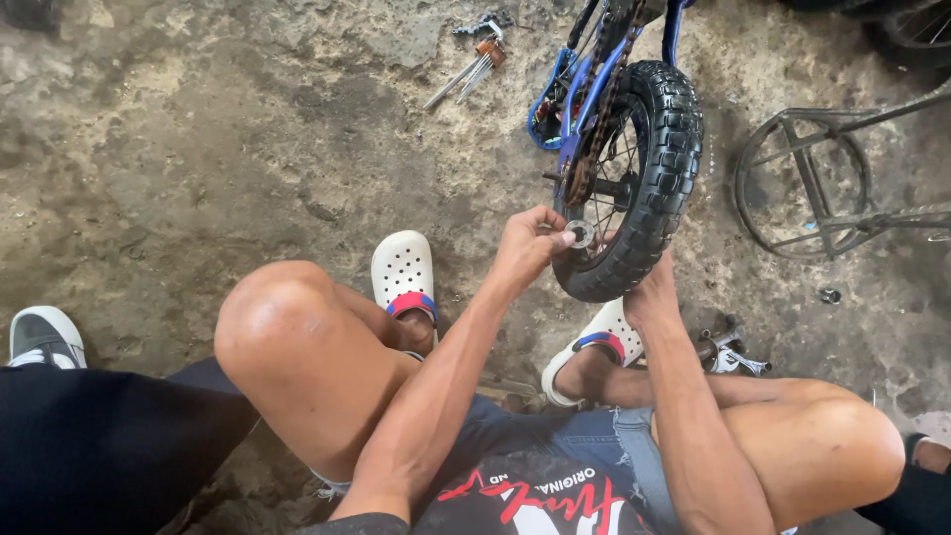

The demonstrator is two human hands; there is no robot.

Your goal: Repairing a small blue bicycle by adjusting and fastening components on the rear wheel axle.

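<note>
The person squats on the rough concrete floor [198,149] over a small blue-framed children's bicycle [580,89] whose knobby black rubber rear wheel [649,168] faces them, its rusty chain [594,109] on the sprocket. The left hand [530,248] pinches a small round silvery metal nut or washer [581,235] between thumb and forefinger, held right against the spokes just below the hub axle [604,185]. The right hand [649,292] reaches under the tyre; its fingers are hidden, so I cannot tell their pose. The small part looks not yet seated on the axle. A bunch of metal wrenches [471,64] lies untouched on the floor well apart, beyond the wheel.
</note>
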